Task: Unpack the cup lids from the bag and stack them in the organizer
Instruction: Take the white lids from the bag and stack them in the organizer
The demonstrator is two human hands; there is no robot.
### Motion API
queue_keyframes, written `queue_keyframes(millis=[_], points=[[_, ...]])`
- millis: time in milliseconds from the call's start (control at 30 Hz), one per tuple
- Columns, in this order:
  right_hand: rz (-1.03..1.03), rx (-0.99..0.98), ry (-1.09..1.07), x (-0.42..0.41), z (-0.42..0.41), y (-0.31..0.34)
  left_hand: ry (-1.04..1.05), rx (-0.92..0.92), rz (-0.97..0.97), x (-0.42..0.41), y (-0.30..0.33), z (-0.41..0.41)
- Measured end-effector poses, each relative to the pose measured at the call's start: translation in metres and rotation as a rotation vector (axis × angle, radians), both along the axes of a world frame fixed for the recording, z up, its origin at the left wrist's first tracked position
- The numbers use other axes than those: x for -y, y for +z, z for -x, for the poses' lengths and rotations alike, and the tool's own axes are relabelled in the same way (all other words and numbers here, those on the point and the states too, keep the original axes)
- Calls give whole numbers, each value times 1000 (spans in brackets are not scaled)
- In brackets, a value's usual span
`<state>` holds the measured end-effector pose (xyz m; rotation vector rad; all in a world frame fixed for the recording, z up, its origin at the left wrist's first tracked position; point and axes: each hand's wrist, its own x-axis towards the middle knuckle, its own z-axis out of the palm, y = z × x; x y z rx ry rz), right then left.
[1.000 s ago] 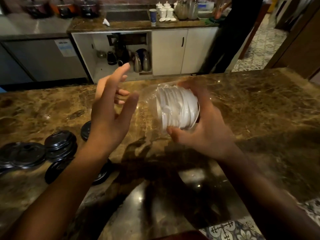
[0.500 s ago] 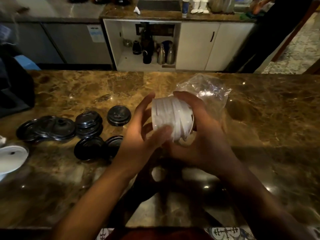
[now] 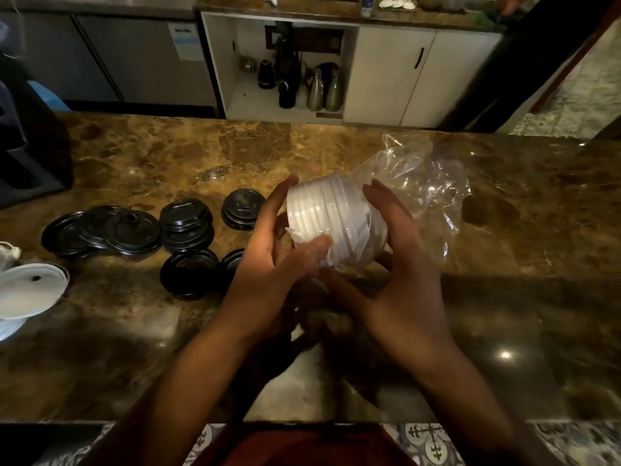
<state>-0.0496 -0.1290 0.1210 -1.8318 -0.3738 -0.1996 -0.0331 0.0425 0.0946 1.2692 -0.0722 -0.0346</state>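
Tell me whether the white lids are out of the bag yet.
Partly out: the white lids protrude bare at their left end, while the clear bag wraps the right end.

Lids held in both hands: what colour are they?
White lids, seen clearly in the head view.

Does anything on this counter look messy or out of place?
Yes. The black lids lie scattered on the counter left of the hands, some overlapping in loose heaps rather than neat stacks. The white lids held between both hands sit askew, half out of the crumpled bag.
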Motion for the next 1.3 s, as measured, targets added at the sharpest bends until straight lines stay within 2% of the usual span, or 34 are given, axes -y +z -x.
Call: queue_keyframes(millis=[133,333,433,567,667,800,933,1000,1100,1167,1300], points=[[120,98,-99,-25,7,-4,6,-36,39,-17,-3,1],[15,184,7,-52,6,-6,-13,-56,76,-51,-2,9],[-192,64,57,-68,9,-2,-24,-49,60,-71,-1,12],[-294,-66,-42,-90,1,3,9,-92,90,-92,-3,18],[-252,-107,-100,-108,-7,3,3,-135,190,-111,-1,21],[-168,-80,-66,-131,-10,-1,-16,-160,270,-142,-10,28],[-194,-167,-35,-157,-12,-5,-78,-124,382,-167,-9,33],[-193,-237,49,-169,-11,-9,-35,-83,322,-177,-11,33],[-145,-250,128,-187,-7,-14,67,-19,120,-186,-14,32],[-157,-243,133,-196,-4,-16,114,23,9,-192,-14,30],[-158,-219,99,-207,-2,-18,150,153,-89,-204,-19,37]])
